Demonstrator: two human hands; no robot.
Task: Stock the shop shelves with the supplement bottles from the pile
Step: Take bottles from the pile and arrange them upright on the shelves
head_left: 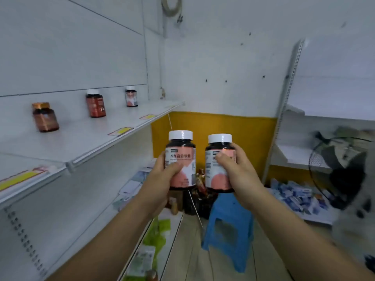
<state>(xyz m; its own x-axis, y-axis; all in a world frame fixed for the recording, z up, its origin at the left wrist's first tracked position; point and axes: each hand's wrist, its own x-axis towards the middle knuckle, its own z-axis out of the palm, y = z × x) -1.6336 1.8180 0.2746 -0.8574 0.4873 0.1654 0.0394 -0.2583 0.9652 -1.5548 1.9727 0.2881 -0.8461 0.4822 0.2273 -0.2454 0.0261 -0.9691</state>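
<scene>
- I see my left hand wrapped around a dark plastic supplement bottle with a white screw cap and a pink label, thumb across the label front, holding it upright.
- My right hand grips a second dark bottle with the same white cap and pink label, thumb pressed on the label, fingers curled behind; it is upright too.
- The two bottles sit side by side in the air, near each other but not touching, the left one slightly higher.
- Up and to the left of my left hand runs a white metal shelf with yellow price strips on its front edge.
- Three bottles stand on that shelf, well apart: a brown bottle with a copper-coloured cap farthest left, a red-labelled bottle with a white cap in the middle, and a small dark bottle with a pale label nearest the corner.
- Below my right hand stands a blue plastic stool on the floor.
- Between and below both hands, against the yellow wall band, I make out a dark pile of bottles, too blurred to count.
- Far right of my right hand is a black wire-guard fan, blurred.
</scene>
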